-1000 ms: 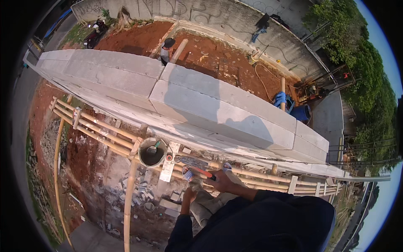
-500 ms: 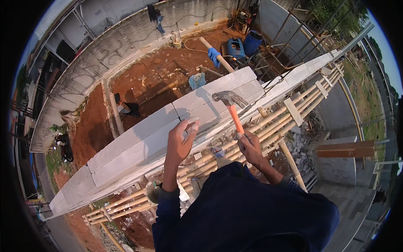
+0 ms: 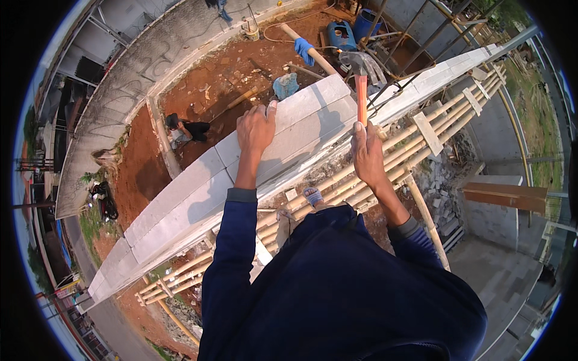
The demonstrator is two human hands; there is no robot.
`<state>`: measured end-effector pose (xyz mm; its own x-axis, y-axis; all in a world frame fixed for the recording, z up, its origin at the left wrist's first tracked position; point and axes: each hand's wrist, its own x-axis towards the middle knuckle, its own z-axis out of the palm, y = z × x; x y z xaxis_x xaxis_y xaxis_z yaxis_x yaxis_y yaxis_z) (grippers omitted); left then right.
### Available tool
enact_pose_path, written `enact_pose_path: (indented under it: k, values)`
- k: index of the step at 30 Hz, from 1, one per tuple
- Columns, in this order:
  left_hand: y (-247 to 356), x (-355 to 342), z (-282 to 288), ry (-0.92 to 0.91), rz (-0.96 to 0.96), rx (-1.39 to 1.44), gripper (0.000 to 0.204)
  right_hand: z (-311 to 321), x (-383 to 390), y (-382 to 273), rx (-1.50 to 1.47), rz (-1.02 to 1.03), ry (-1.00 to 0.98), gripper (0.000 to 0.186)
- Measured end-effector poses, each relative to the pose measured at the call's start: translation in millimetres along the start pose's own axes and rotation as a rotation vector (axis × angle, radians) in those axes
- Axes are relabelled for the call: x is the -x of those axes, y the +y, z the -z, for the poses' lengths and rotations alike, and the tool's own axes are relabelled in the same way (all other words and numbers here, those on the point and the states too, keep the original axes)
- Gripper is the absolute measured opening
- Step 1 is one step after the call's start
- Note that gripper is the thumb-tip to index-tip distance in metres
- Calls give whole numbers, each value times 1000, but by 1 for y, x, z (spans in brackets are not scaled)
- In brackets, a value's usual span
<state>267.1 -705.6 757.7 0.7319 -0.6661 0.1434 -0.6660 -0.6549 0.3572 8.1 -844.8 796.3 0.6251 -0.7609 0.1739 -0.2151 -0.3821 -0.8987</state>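
A wall of pale grey concrete blocks (image 3: pixel 307 114) runs diagonally across the middle of the view. My left hand (image 3: pixel 256 129) is on the top course, its fingers bent over the block's upper edge. My right hand (image 3: pixel 367 150) grips a hammer by its orange handle (image 3: pixel 361 96), holding the dark metal head (image 3: pixel 360 64) up near the right end of the top course. Shadows lie across the blocks.
Bamboo scaffolding (image 3: pixel 415 156) runs beside the wall, with my sandalled foot (image 3: pixel 313 196) on it. Beyond the wall, a person (image 3: pixel 186 131) crouches on red soil. Steel bars (image 3: pixel 415 51), a blue barrel (image 3: pixel 367 21) and a blue cloth on a pole (image 3: pixel 304 51) are at the back.
The view has swung round toward the right-hand end of the wall. My left hand has moved up onto the blocks, and the hammer has risen from low near my legs to above the wall.
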Motion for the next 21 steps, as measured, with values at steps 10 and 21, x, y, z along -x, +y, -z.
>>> enact_pose_path:
  k: [10,21]
  values:
    - [-1,6,3,50,-6,-78,58,33,8,-90,-103,-40,-18,46]
    - [2,8,-5,78,-23,-61,56,9,33,-10,180,-286,-213,46]
